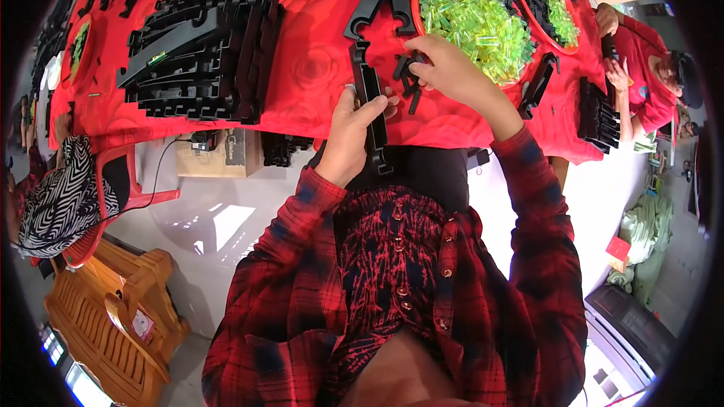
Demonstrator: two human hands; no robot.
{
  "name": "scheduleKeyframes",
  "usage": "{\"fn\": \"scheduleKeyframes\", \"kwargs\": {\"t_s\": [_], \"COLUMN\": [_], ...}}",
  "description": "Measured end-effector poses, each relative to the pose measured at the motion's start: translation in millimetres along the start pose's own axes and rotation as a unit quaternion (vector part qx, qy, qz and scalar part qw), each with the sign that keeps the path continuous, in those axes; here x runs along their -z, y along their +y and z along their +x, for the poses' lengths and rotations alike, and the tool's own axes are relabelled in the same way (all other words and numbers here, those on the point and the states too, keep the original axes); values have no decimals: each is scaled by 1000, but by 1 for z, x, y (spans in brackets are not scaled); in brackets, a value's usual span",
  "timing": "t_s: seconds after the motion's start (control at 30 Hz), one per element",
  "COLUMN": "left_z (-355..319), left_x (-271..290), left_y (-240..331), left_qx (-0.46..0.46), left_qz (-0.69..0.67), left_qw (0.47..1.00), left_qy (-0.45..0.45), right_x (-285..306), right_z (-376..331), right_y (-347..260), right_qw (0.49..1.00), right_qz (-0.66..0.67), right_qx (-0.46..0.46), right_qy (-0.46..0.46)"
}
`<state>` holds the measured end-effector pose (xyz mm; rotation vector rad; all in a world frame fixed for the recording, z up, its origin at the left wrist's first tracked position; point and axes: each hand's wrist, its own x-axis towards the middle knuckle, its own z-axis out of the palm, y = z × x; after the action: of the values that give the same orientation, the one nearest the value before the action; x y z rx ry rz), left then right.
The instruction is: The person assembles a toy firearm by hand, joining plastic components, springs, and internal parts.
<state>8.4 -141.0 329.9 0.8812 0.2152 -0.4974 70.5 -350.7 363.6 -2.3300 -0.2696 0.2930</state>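
The strip (370,84), long and black, is in the left hand (351,132), thumb and fingers closed around its middle, its near end past the table edge. Right of it, the right hand (449,68) bends low over small black pieces (415,100), fingertips narrowed — whether they grip one, I cannot tell. The table (313,38) beneath the strip wears a red rose-patterned cloth. Below and left of the strip are a pale floor (192,271), a carton (222,162), a red chair (143,197) and a wooden bench (102,332); far right of it, a person in red (648,68) sits at the table.

A stack (204,56) of black parts stands left of the strip. Beyond its far end, black lengths (373,1) crowd close; right of these, a red tub (416,11) holds green pieces (471,26) — the right hand partly blocks its near rim.
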Motion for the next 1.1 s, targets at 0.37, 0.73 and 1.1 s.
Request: {"fn": "scheduleKeyframes", "kwargs": {"t_s": [0.37,0.73,1.1], "left_z": [-5,-49,-75], "left_x": [-9,8,14], "left_y": [6,-7,-15], "left_qx": [33,109,124], "left_qz": [-29,-89,-107], "left_qw": [999,985,974], "left_qy": [9,-102,-158], "right_x": [-17,-85,-97], "right_z": [-68,-79,-72], "right_y": [0,-9,0], "right_qw": [957,932,926], "right_qz": [197,-168,-215], "right_qx": [-81,0,-26], "right_qy": [195,322,310]}}
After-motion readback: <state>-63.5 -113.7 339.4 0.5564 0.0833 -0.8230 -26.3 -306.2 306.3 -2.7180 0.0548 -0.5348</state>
